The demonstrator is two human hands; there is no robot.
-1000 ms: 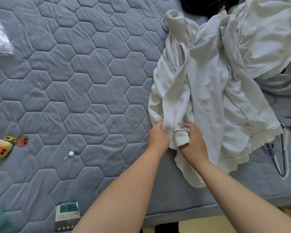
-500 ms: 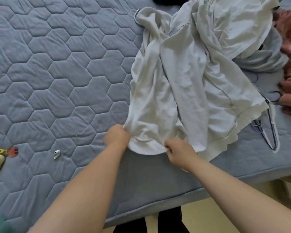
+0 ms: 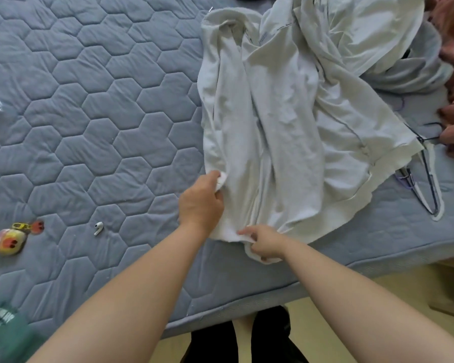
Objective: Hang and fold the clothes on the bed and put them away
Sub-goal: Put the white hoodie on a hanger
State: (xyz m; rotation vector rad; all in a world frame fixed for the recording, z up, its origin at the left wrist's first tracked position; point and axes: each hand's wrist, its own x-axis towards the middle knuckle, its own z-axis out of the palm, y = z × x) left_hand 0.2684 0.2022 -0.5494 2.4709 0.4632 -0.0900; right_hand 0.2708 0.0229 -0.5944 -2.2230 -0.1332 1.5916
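Your left hand [image 3: 201, 199]: grip closed, fingers curled on the white top [image 3: 281, 121] at its left edge. Right hand [image 3: 266, 243]: grip pinching the hem, right at the bed [image 3: 89, 106] edge. Top lies bunched lengthwise on the bed's near side. Risks, imo: hem slides off the edge if you tug toward yourself; hanger [image 3: 431, 189] at the right hem could snag w/ a sideways pull. Writing: pale print on green fabric [image 3: 3, 328], btm left, too blurred to read.

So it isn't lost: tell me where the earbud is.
Head view, lower left: the white earbud lies on the quilted mattress, between the yellow toy and the left hand.
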